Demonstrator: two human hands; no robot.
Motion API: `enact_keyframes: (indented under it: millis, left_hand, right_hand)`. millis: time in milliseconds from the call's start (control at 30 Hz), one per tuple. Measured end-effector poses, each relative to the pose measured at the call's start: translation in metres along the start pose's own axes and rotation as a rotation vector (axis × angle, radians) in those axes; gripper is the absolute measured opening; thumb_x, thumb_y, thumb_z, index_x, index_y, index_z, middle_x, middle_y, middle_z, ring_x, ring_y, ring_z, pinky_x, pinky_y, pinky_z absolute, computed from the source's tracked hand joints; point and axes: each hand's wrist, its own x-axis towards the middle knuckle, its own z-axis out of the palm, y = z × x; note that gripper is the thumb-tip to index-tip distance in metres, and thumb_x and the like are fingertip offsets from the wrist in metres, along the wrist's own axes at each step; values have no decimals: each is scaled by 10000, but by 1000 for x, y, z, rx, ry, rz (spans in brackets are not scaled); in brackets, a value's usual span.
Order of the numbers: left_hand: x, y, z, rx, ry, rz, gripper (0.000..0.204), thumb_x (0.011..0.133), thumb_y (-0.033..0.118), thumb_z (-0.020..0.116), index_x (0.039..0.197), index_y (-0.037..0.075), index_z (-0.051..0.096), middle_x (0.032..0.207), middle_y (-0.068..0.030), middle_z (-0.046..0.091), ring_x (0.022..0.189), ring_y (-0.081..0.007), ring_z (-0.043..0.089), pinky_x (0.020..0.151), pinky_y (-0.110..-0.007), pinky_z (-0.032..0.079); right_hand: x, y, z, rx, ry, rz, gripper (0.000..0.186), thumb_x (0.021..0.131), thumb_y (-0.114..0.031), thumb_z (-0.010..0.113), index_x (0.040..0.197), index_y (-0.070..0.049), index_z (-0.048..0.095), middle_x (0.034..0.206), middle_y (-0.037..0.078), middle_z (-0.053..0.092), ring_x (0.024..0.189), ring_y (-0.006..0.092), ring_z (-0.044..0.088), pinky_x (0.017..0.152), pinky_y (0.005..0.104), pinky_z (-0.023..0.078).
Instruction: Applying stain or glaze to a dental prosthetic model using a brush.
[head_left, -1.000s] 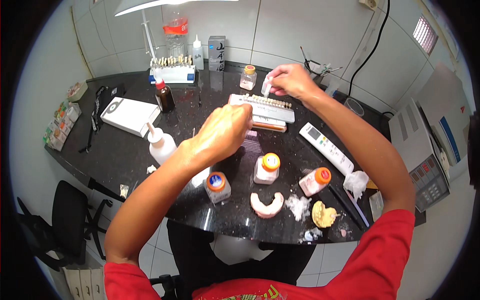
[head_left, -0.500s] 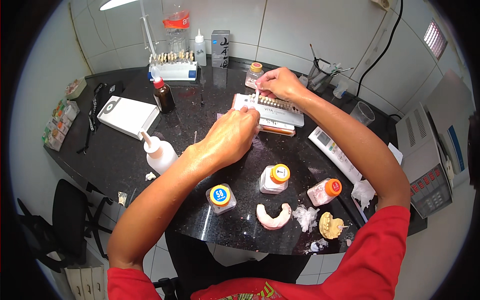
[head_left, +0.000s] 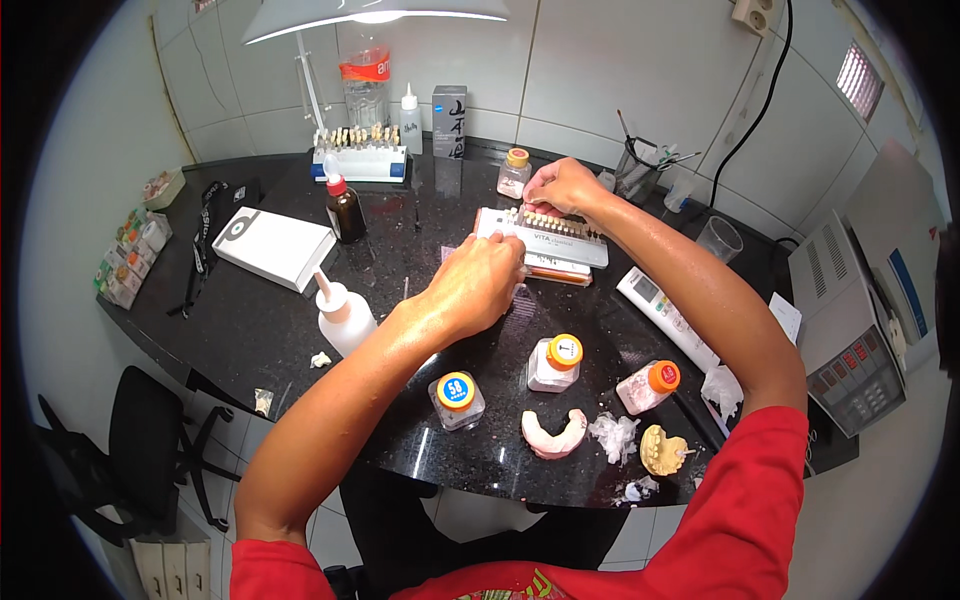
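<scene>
A silver shade guide (head_left: 560, 240) with a row of tooth-coloured tabs rests on a white and orange case (head_left: 555, 272) at the back centre. My left hand (head_left: 477, 280) has its fingers curled over the guide's left end, gripping it. Just above the row, my right hand (head_left: 565, 188) pinches a small pale tab, mostly hidden by the fingers, down among the other tabs. A small jar with a yellow lid (head_left: 514, 175) stands right behind that hand.
Orange-lidded jars (head_left: 552, 365), a white squeeze bottle (head_left: 343, 320), pink arch (head_left: 553, 440) and yellow cast (head_left: 662, 452) lie nearer me. A remote (head_left: 660, 315) lies right; a brown bottle (head_left: 343, 212), white box (head_left: 272, 248) and lamp (head_left: 375, 22) are left and behind.
My right hand has lowered the small pale piece from above the guide into the row of tabs. My left hand stays at the guide's left end. The view has shifted slightly.
</scene>
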Motion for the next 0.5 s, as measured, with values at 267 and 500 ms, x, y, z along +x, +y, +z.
enact_keyframes:
  millis: [267,500]
  left_hand:
    - [2,0,2,-20,7,-10,116,866,83,536,892,-29,515,924,-249,602,892,-441,583,752,-507,468]
    - [0,-1,-7,-47,-14,-41,126,865,99,547,868,-27,545,799,-250,620,824,-441,603,709,-496,481]
  right_hand:
    - [6,7,1,-232,-8,-114,125,770,-182,735,795,-60,722,738,25,678,663,89,606,627,249,485]
    - [-8,-8,10,-370,14,-155,169,707,-226,748,811,-93,739,777,68,695,752,168,648,722,316,501]
